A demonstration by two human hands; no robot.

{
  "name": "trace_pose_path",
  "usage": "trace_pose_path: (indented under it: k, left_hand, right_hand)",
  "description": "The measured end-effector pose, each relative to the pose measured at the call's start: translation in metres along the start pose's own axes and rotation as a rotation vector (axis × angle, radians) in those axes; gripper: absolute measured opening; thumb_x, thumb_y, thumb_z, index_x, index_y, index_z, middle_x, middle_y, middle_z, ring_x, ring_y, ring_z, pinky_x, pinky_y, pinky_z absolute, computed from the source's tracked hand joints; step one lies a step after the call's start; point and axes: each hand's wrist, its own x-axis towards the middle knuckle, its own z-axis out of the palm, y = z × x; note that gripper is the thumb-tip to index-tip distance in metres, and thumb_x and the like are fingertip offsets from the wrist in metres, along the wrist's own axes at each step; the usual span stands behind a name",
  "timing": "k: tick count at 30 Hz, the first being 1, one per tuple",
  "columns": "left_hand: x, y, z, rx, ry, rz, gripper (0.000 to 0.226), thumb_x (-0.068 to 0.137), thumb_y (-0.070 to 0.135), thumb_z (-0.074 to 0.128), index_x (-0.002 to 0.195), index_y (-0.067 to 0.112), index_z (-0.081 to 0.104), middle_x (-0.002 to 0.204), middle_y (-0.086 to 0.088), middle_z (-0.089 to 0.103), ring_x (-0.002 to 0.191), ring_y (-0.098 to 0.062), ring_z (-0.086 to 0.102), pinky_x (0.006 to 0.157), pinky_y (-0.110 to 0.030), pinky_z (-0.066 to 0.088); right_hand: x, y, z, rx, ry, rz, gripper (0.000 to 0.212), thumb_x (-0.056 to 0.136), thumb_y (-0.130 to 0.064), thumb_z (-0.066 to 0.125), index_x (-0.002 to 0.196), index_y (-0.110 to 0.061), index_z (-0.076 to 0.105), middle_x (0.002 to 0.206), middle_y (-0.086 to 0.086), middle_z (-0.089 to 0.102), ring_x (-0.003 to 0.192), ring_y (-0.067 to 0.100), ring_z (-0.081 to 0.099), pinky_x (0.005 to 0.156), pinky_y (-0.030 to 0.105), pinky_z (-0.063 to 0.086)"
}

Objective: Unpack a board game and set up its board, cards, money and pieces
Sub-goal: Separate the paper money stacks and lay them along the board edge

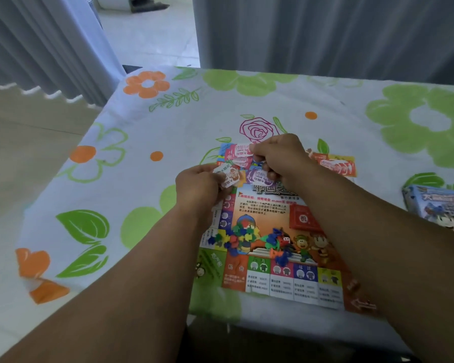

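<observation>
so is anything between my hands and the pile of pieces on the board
Nothing visible. The left hand and right hand hold notes over the far end of the board; only its bare print lies between them and the pieces. The red cards sit off to the right.

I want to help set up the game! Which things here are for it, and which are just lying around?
For the game: game board; paper money, held by the left hand and right hand; plastic pieces; red card stack; orange cards; game box.

Just lying about: flowered tablecloth; grey curtains.
</observation>
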Motion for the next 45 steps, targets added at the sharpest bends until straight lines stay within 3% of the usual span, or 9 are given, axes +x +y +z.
trace_pose_path:
  k: [4, 7, 13, 22, 29, 39, 41, 43, 45]
  left_hand:
    - [0.001, 0.003, -0.006, 0.010, -0.023, -0.005, 0.015, 0.091, -0.001, 0.065, 0.101, 0.010, 0.066, 0.098, -0.017, 0.072, 0.075, -0.032, 0.075, 0.073, -0.043, 0.063]
    - [0.000, 0.004, -0.005, 0.002, -0.037, -0.002, 0.014, 0.091, 0.000, 0.064, 0.101, 0.010, 0.066, 0.097, -0.016, 0.073, 0.072, -0.031, 0.075, 0.071, -0.042, 0.063]
    - [-0.011, 0.006, 0.003, -0.079, -0.098, 0.030, 0.016, 0.092, -0.005, 0.058, 0.103, 0.004, 0.065, 0.091, -0.018, 0.074, 0.069, -0.031, 0.075, 0.054, -0.032, 0.059]
    - [-0.012, 0.002, 0.021, -0.190, -0.127, 0.041, 0.025, 0.089, -0.010, 0.058, 0.108, 0.003, 0.066, 0.098, -0.020, 0.074, 0.073, -0.027, 0.075, 0.058, -0.028, 0.058]
    - [-0.010, -0.006, 0.039, -0.159, -0.103, 0.029, 0.020, 0.089, -0.010, 0.059, 0.094, 0.008, 0.065, 0.103, -0.020, 0.071, 0.089, -0.030, 0.072, 0.074, -0.035, 0.062]
    - [-0.009, -0.011, 0.050, -0.129, -0.095, 0.019, 0.025, 0.089, -0.010, 0.059, 0.100, 0.011, 0.067, 0.115, -0.017, 0.065, 0.094, -0.027, 0.069, 0.074, -0.036, 0.063]
    - [-0.007, -0.012, 0.050, -0.123, -0.092, 0.019, 0.025, 0.089, -0.010, 0.059, 0.100, 0.011, 0.067, 0.115, -0.017, 0.066, 0.092, -0.027, 0.070, 0.072, -0.034, 0.063]
    - [-0.007, -0.013, 0.051, -0.114, -0.093, 0.017, 0.025, 0.089, -0.010, 0.059, 0.099, 0.011, 0.067, 0.116, -0.017, 0.066, 0.091, -0.027, 0.071, 0.072, -0.034, 0.063]
    - [-0.008, -0.013, 0.051, -0.110, -0.094, 0.017, 0.025, 0.090, -0.009, 0.058, 0.100, 0.011, 0.067, 0.116, -0.017, 0.065, 0.091, -0.027, 0.071, 0.074, -0.035, 0.063]
  right_hand:
    - [0.003, -0.001, 0.007, -0.029, 0.036, -0.008, 0.019, 0.091, -0.010, 0.070, 0.081, 0.005, 0.064, 0.074, 0.017, 0.063, 0.047, 0.018, 0.038, 0.043, 0.024, 0.031]
    - [0.002, 0.000, 0.005, -0.057, 0.026, -0.031, 0.023, 0.090, -0.009, 0.070, 0.093, 0.013, 0.065, 0.078, 0.021, 0.062, 0.051, 0.020, 0.039, 0.046, 0.027, 0.032]
    - [-0.014, 0.000, -0.006, -0.111, -0.244, -0.122, 0.038, 0.085, -0.031, 0.079, 0.092, 0.004, 0.066, 0.076, 0.011, 0.068, 0.048, 0.013, 0.047, 0.040, 0.024, 0.037]
    - [-0.024, 0.005, -0.025, -0.166, -0.266, -0.151, 0.023, 0.077, -0.013, 0.085, 0.083, -0.004, 0.065, 0.057, 0.004, 0.058, 0.048, 0.013, 0.053, 0.041, 0.025, 0.042]
    - [-0.025, 0.008, -0.050, -0.151, -0.191, -0.079, 0.016, 0.084, -0.006, 0.078, 0.093, 0.002, 0.068, 0.065, 0.010, 0.062, 0.042, 0.009, 0.052, 0.040, 0.022, 0.040]
    - [-0.002, 0.015, -0.085, -0.062, 0.280, 0.014, 0.018, 0.082, -0.013, 0.081, 0.090, -0.002, 0.068, 0.062, 0.004, 0.061, 0.032, 0.003, 0.049, 0.034, 0.015, 0.034]
    - [0.001, 0.018, -0.085, -0.077, 0.291, 0.003, 0.023, 0.080, -0.015, 0.083, 0.090, -0.001, 0.069, 0.064, 0.005, 0.063, 0.044, 0.009, 0.058, 0.043, 0.021, 0.043]
    - [0.006, 0.022, -0.085, -0.097, 0.295, -0.002, 0.023, 0.078, -0.017, 0.085, 0.086, -0.004, 0.068, 0.076, 0.007, 0.069, 0.068, 0.021, 0.070, 0.062, 0.035, 0.058]
    - [0.008, 0.024, -0.084, -0.151, 0.322, -0.021, 0.024, 0.076, -0.017, 0.086, 0.082, -0.010, 0.064, 0.091, 0.007, 0.071, 0.086, 0.026, 0.070, 0.082, 0.046, 0.059]
